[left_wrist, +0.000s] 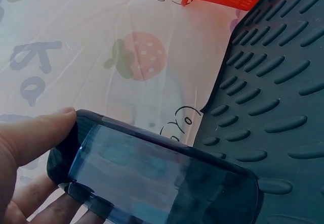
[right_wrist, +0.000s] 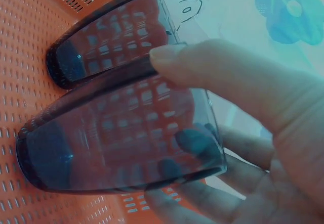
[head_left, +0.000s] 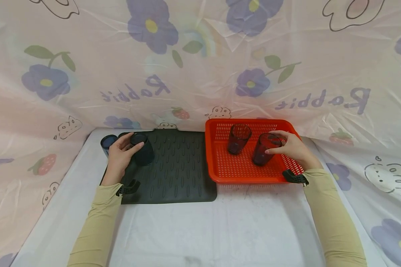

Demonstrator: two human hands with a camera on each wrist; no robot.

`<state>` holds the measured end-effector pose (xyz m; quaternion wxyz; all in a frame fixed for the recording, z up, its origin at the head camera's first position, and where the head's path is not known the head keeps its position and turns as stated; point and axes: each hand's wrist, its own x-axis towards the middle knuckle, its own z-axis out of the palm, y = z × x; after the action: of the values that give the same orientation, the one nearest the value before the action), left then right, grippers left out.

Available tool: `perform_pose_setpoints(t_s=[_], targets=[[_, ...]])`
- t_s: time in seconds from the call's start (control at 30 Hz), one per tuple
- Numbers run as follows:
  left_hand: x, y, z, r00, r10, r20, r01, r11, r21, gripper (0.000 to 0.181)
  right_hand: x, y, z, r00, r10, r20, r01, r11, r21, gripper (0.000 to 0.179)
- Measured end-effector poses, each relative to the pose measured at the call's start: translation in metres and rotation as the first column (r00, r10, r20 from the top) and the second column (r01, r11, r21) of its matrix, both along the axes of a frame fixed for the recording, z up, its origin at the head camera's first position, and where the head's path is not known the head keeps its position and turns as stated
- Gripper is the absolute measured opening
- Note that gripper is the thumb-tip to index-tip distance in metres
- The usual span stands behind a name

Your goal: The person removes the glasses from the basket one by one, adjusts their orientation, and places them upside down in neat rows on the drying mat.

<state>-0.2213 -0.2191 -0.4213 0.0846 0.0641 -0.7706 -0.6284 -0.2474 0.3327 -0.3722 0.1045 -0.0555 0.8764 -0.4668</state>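
My left hand grips a dark tinted drinking glass at its upper end, thumb on one side and fingers on the other. In the left wrist view that glass has its thick base toward the hand, so it is upside down over the black ribbed mat. My right hand holds another tinted glass near its rim, base down, inside the red basket. The right wrist view shows the thumb across this glass and fingers behind it. Beside it stands a second basket glass.
At the mat's back left, more dark glasses are partly hidden behind my left hand. A white cloth covers the table. Patterned curtain hangs close behind the mat and basket and down both sides.
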Motion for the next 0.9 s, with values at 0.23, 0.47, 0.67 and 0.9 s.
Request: perform_pose_setpoints(t_s=[0.23,0.47,0.67,0.9], targets=[[0.0,-0.001,-0.002,1.0,0.006,0.002,-0.006,1.0,-0.015,0.067,0.004,-0.001,0.006,1.0,0.012,-0.015,-0.012,0.999,-0.047,0.084],[0.0,0.0,0.0,1.0,0.007,0.011,-0.006,1.0,-0.012,0.067,0.011,-0.007,0.018,0.998,0.041,-0.051,-0.045,0.996,-0.083,0.084],[0.0,0.001,0.001,1.0,-0.003,0.01,0.003,1.0,-0.009,0.068,0.018,-0.016,0.026,0.997,0.03,-0.066,-0.036,0.996,-0.079,0.078],[0.002,0.002,-0.002,1.0,0.011,-0.026,-0.011,1.0,-0.011,0.067,0.025,-0.027,0.034,0.998,-0.004,-0.056,-0.001,0.997,-0.075,0.077]])
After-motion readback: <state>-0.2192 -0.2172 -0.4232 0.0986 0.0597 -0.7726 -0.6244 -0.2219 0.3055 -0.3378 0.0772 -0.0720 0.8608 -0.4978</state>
